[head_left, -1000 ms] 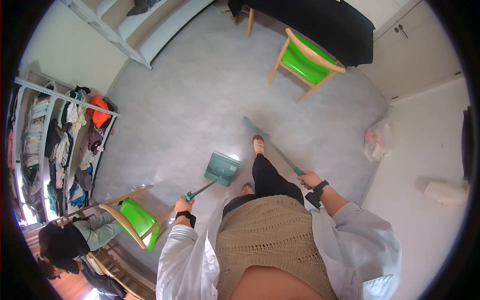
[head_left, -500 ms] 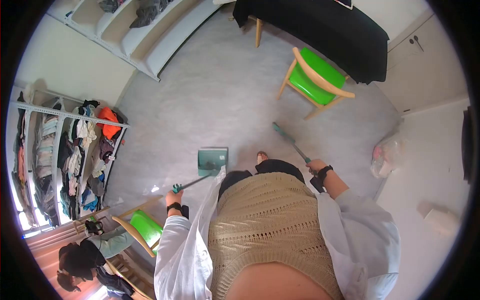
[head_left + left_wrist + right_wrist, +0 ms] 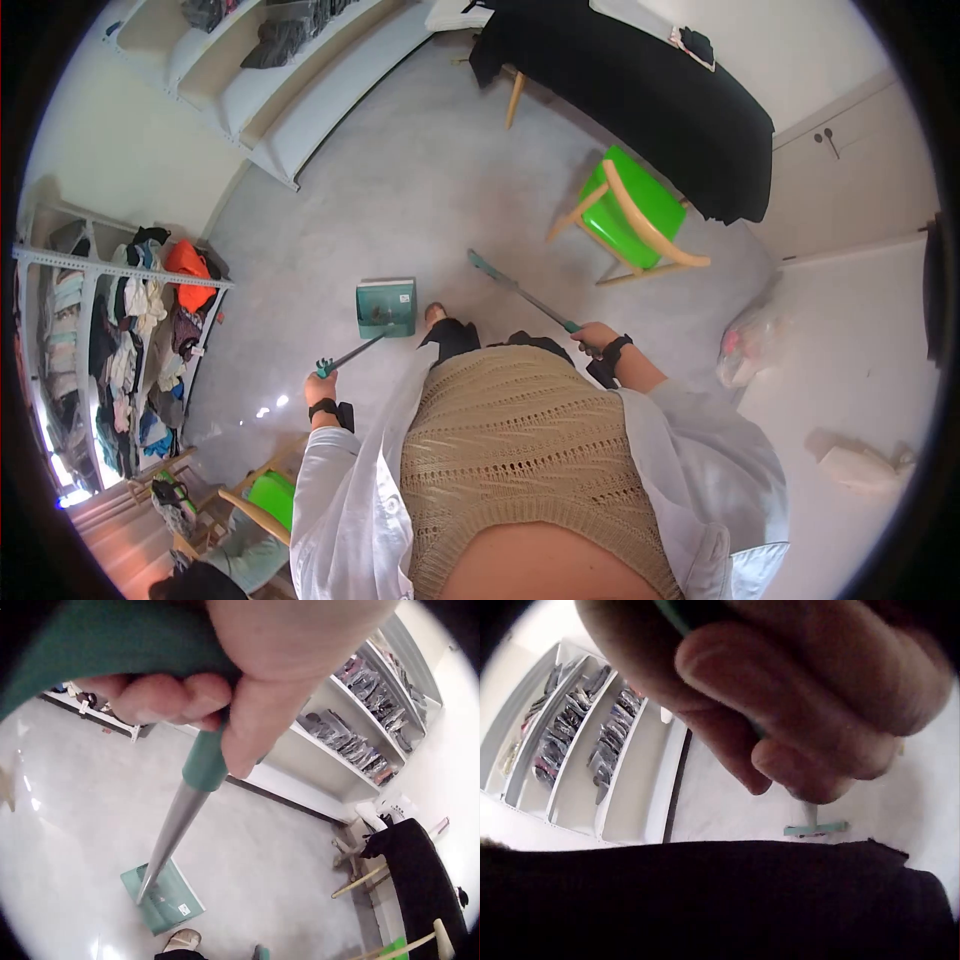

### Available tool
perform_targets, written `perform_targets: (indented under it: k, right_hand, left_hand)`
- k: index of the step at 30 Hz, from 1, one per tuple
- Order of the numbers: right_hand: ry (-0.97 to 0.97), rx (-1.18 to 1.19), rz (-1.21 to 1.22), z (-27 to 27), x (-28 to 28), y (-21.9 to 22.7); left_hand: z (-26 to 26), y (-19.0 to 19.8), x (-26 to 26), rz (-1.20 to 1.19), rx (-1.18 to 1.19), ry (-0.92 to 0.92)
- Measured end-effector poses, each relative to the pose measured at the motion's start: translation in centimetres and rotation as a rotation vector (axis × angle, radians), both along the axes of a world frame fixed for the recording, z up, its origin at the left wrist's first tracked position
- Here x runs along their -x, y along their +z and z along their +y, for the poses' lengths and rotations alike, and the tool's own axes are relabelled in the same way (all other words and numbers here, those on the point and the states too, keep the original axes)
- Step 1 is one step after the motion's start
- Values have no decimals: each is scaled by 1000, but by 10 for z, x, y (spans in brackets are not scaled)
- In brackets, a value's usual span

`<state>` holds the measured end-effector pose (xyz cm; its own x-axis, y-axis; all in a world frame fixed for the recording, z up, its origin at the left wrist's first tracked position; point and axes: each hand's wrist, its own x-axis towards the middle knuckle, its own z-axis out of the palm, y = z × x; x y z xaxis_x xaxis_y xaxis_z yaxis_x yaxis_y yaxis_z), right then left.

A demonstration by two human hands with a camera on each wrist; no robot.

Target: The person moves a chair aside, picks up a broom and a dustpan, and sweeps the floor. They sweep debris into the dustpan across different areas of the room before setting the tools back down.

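Note:
My left hand (image 3: 322, 387) grips the green handle of a long-handled dustpan (image 3: 388, 292). The green pan lies at floor level, ahead and left of my feet, with some dark bits in it. In the left wrist view, fingers (image 3: 161, 697) curl round the green grip above a grey pole (image 3: 176, 825). On the other side, my right hand (image 3: 597, 338) holds a broom (image 3: 515, 290) by its green grip. The broom's green head points forward and left, to the right of the dustpan. From the right wrist view, curled fingers (image 3: 780, 697) hide most of the broom pole.
A green chair (image 3: 630, 225) stands ahead by a table with a black cloth (image 3: 640, 95). Shelves of clothes (image 3: 130, 320) line the left, and white shelves (image 3: 300, 110) stand at the back. A plastic bag (image 3: 745, 345) sits by the right wall. Another person sits at lower left near a chair (image 3: 268, 500).
My feet have stepped along the floor, and the view has shifted. The broom's head has swung right, then back left. The dustpan has moved left in view, still in my left hand.

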<state>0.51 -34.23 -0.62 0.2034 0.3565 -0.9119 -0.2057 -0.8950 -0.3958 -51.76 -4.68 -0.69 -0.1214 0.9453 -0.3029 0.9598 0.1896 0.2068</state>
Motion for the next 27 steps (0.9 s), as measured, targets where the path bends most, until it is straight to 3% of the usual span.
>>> perform_targets:
  k: [4,9,14,19,23,26,27]
  right_hand:
    - [-57,-21,-37,64,3,16]
    - [-236,-96,-94,94,9,8]
    - [-357,-107,-128,128,-23,15]
    - [-487,-152,-216,180,-85,-11]
    - [-468,-129,-288,242,-166,-41]
    - [-334,-135,-540,299,-236,-80]
    - [-437,-128,-500,322,-257,-77]
  left_hand:
    - [81,10,-23,28,-3,-82]
    - [147,27,-56,23,61,-211]
    - [211,28,-99,10,87,-248]
    - [263,21,-157,24,85,-271]
    - [288,23,-217,95,101,-280]
    - [308,14,-258,83,97,-263]
    - [306,14,-266,86,98,-269]
